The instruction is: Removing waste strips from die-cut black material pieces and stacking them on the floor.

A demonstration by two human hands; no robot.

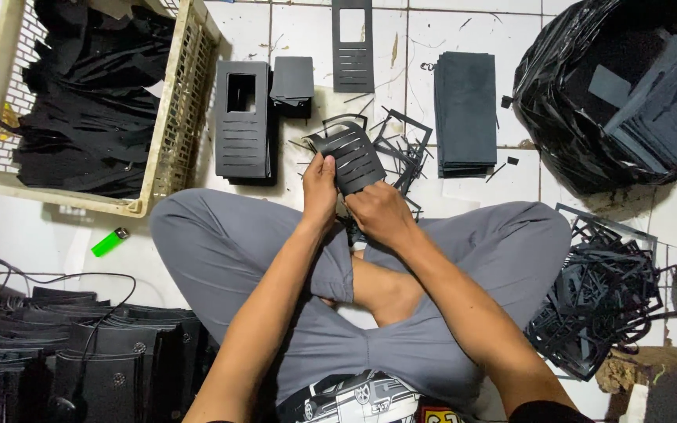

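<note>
Both hands meet over one slotted black sheet (348, 159), which serves as the landmark for everything else; far to its left a cream plastic crate (168, 141) holds a heap of black offcuts, and below that crate a green lighter (110, 242) lies on the white tiled floor (526, 184); just left of the sheet stands a neat stack of cut black panels (242, 120), each with a square window and a row of slits; the left hand (320, 190) is closed on the sheet's lower left edge, thumb on top and fingers curled beneath; the sheet itself is lifted off the floor above the crossed legs, bowed a little, its slits gaping; the right hand (380, 213) is closed near the sheet's lower right corner, though whether it pinches the sheet itself or a strip of it I cannot tell; beyond the sheet lies a loose tangle of thin black scraps (398, 146); right of it sits a stack of plain dark sheets (465, 111), and further right a black plastic bag (581, 117); the step in hand seems to be stripping waste from the slits, so the next move likely calls for a firm left-hand hold while the right pulls a strip free without tearing the bars.
</note>
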